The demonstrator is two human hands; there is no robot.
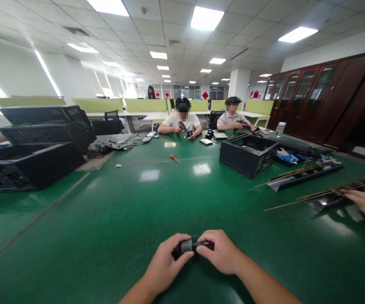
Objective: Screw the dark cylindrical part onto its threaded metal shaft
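Observation:
Low in the middle of the head view, my left hand [169,259] grips a dark cylindrical part with a grey metal band [186,245]. A slim dark shaft [204,243] runs from it toward the right, and my right hand [220,252] has thumb and fingers closed on that end. Whether band and shaft are one piece I cannot tell; its exact kind is not clear. Both hands are just above the green table [131,219]. Fingers hide much of the part's two ends.
An orange screwdriver [174,158] lies farther up the table. Black computer cases stand at left [58,169] and right [248,156]. Metal rails [309,175] with thin rods lie at right, near another person's hand [364,202]. Two co-workers sit opposite, one holding a power drill [182,126].

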